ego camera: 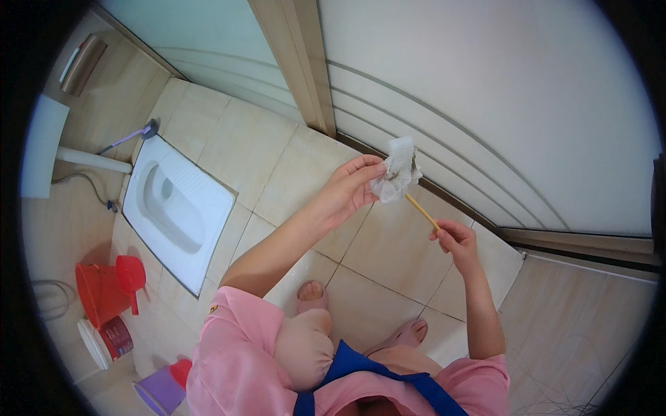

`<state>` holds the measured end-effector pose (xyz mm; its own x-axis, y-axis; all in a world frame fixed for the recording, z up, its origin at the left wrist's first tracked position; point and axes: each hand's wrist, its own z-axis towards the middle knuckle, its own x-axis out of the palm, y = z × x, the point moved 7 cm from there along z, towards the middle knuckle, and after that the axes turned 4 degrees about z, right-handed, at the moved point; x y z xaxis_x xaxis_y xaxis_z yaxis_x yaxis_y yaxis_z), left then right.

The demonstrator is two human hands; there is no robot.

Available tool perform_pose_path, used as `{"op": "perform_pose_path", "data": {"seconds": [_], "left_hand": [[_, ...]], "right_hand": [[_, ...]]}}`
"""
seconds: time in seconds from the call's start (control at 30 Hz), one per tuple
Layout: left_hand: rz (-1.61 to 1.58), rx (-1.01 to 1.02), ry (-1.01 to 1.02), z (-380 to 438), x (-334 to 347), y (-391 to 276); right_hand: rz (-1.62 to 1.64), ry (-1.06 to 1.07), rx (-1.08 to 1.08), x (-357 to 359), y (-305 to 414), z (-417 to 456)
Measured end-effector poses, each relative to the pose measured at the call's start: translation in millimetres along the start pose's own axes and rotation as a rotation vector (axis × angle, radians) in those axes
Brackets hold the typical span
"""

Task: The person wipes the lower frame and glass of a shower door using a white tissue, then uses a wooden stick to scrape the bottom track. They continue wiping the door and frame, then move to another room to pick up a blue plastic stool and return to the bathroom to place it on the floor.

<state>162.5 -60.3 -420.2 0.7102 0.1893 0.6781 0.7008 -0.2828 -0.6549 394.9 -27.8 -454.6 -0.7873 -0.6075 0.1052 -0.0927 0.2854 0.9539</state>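
Note:
My left hand (354, 187) pinches a crumpled white paper towel or wipe (398, 174) that bears dark smudges. A thin wooden stick, like a chopstick (420, 209), slants up into the towel, and its far end is hidden there. Its near end is pinched between the thumb and fingers of my right hand (458, 242). Both hands are raised above the tiled floor (385, 249), in front of a frosted glass sliding door (484, 104).
A squat toilet (177, 208) is set in the floor at left, with a purple-handled brush (125, 138) behind it. A red bucket (99, 294), a red dipper (131, 275), a lidded tub (106, 340) and a purple bucket (161, 387) stand along the left wall. A metal door track (458, 205) edges the floor.

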Motion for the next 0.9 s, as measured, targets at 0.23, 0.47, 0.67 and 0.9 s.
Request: {"op": "perform_pose_path", "data": {"seconds": [0.23, 0.47, 0.67, 0.9], "left_hand": [[0.289, 0.077, -0.159, 2, -28, 19], [0.66, 0.136, 0.005, 6, -18, 40], [0.744, 0.041, 0.149, 1, -2, 61], [0.658, 0.363, -0.061, 6, -20, 38]], "right_hand": [[-0.336, 0.23, 0.464, -38, -115, -41], [-0.956, 0.039, -0.159, -7, -121, -29], [-0.333, -0.308, -0.211, 18, 30, 20], [0.045, -0.35, -0.095, -24, 3, 17]]}}
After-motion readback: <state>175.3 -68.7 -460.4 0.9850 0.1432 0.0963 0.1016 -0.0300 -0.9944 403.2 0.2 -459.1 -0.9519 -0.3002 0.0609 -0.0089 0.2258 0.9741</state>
